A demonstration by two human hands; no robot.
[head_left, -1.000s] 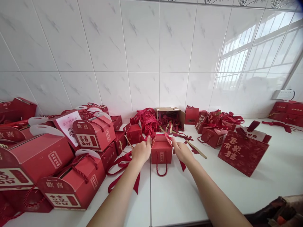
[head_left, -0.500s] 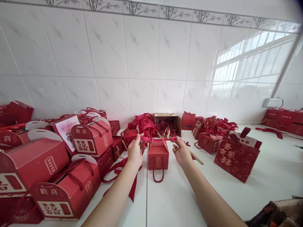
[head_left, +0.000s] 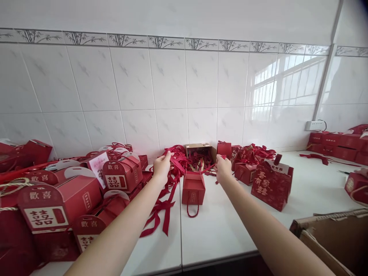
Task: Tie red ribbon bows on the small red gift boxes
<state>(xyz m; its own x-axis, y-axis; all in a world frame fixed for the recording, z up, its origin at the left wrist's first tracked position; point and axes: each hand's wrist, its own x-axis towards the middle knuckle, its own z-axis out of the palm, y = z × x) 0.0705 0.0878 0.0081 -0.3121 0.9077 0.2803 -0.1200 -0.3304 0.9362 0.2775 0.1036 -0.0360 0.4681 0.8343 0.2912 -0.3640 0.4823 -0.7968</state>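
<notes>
A small red gift box (head_left: 193, 188) stands on the white table in front of me, its dark red cord handle hanging down the near side. To its left, my left hand (head_left: 162, 168) is raised with the fingers closed on one end of a red ribbon (head_left: 178, 167). My right hand (head_left: 223, 168), to the right of the box, is closed on the ribbon's other end. Between the hands, the ribbon runs to the top of the box; how it is tied there is too small to tell. Both hands are off the box itself.
Red boxes (head_left: 77, 188) are piled on the left, with loose ribbon (head_left: 163, 209) beside them. Behind stands an open carton (head_left: 201, 145) of ribbon scraps. A patterned red box (head_left: 271, 186) and an empty cardboard carton (head_left: 339, 234) are at right. Another person's hand (head_left: 364, 171) shows at the edge.
My hands have moved further apart and closed more tightly, drawing the ribbon ends outward. The view has tilted up and turned right, bringing the cardboard carton and another hand into sight.
</notes>
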